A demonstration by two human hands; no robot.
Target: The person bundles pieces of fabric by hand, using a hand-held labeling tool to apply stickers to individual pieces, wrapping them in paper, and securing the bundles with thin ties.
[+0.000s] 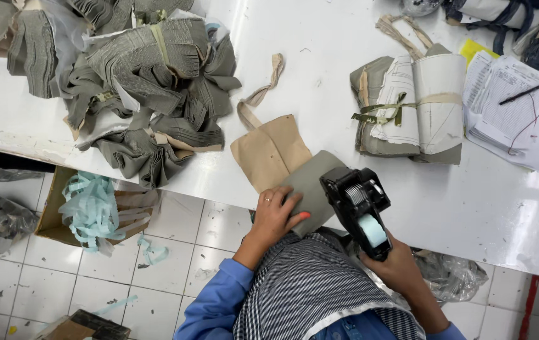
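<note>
Your left hand lies flat on the grey fabric piece at the near edge of the white table, fingers together and pressed down on it, not gripping. The piece looks thin, soft and light, so I judge it will slide or wrinkle easily; pinning it with a flat palm, or pinching it at a corner, seems the best hold. Your right hand is wrapped tight around the handle of the black label gun, whose head sits just over the right edge of that piece. The gun looks rigid and easy to hold in one hand.

One tan fabric piece lies half under the grey one, with a loose tan strip curling away from it. To the right, one tied bundle of grey cloth and white paper pattern, bound with a green tie. Beyond it, one stack of printed papers with one black pen on top. To the left, a big loose heap of grey cut pieces, too many to count. Down on the tiled floor, one cardboard box spills pale blue strips.
</note>
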